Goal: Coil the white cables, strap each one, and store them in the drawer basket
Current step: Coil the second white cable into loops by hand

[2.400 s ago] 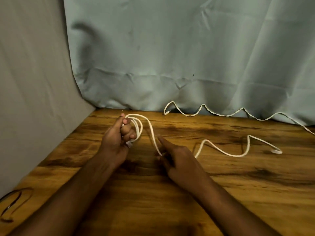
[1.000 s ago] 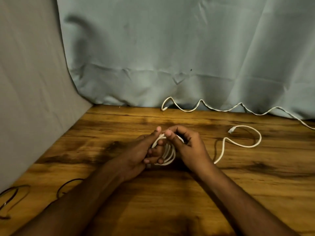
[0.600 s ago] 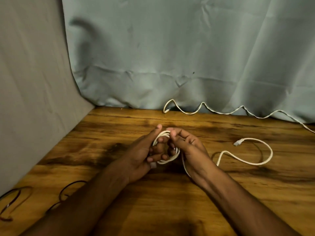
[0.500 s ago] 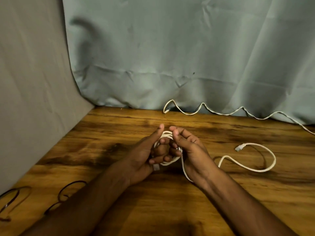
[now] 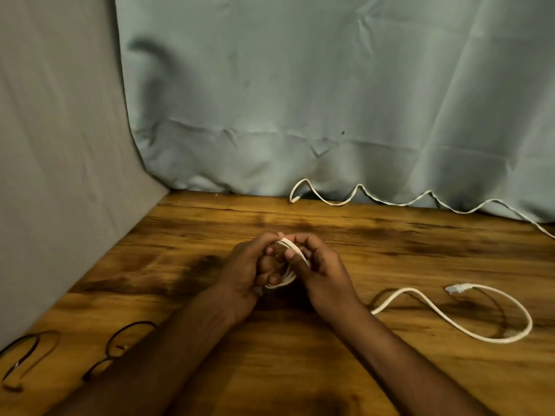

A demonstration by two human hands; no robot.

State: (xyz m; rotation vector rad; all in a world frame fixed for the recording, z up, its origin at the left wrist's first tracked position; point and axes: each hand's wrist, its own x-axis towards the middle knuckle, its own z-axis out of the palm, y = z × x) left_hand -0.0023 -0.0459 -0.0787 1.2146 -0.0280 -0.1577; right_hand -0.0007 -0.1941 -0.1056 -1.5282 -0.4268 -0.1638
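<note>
Head view: we saw both hands, left (image 5: 240, 265) and right (image 5: 322, 270), gripping the part-wound white cable (image 5: 289, 276); coiling underway, loose tail (image 5: 450, 319) next needed winding in.

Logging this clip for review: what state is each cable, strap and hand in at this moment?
White cable in hand: partly coiled around the left hand's fingers, its tail and plug end lying loose on the table to the right.
Second white cable: uncoiled, wavy along the curtain's foot.
Dark straps: lying unused at the table's near-left edge.
Left hand: grips the coil.
Right hand: pinches the cable at the coil.
</note>
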